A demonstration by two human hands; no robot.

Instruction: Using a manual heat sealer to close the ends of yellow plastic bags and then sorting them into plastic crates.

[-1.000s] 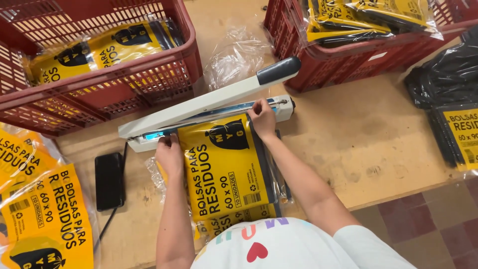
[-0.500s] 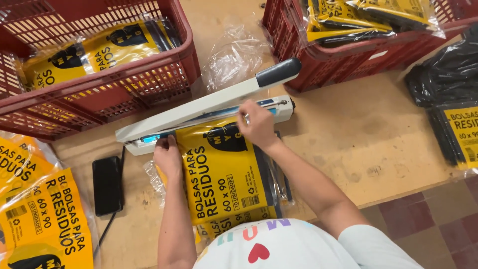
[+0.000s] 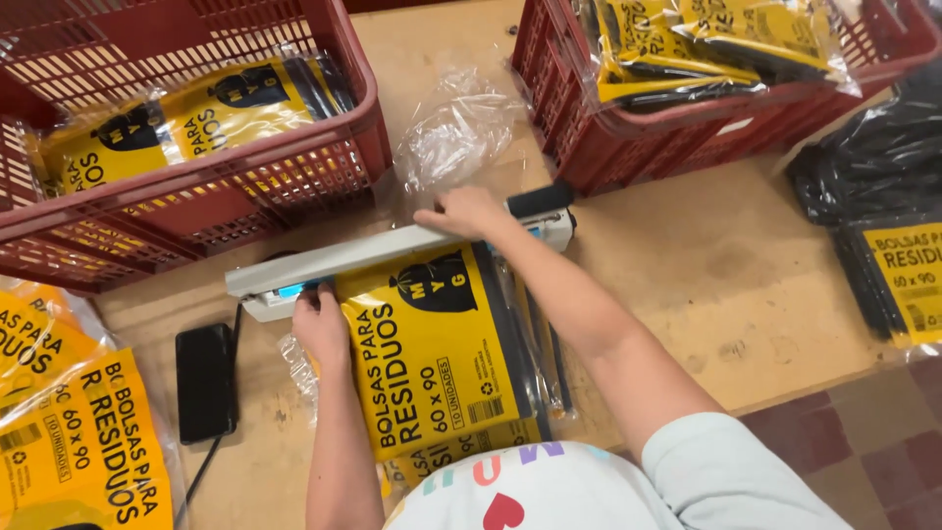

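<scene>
The wooden table (image 3: 687,285) carries everything, with a red crate (image 3: 196,211) at my upper left holding a finished yellow pack (image 3: 186,123) and a second red crate (image 3: 706,118) at my upper right piled with more. Black bag stacks (image 3: 883,226) lie well off to my right, and more sealed yellow packs (image 3: 78,432) sit at my lower left.

In front of me is the heat sealer (image 3: 392,257), its long grey arm down across the top edge of the yellow bag package (image 3: 432,353), which lies flat between my arms with its open end under the bar. My right hand (image 3: 466,211) rests palm down on the arm near the black handle, fingers curled over it and pressing. My left hand (image 3: 322,324) pinches the package's upper left corner just beside the sealer, steadying it.

I judge the seal is being made right now: the package is filled and placed, the bar is closed; lifting the arm and moving the pack to a crate is left

A black power adapter (image 3: 206,383) lies just left of my left arm, and loose clear film (image 3: 456,128) sits between the crates
</scene>
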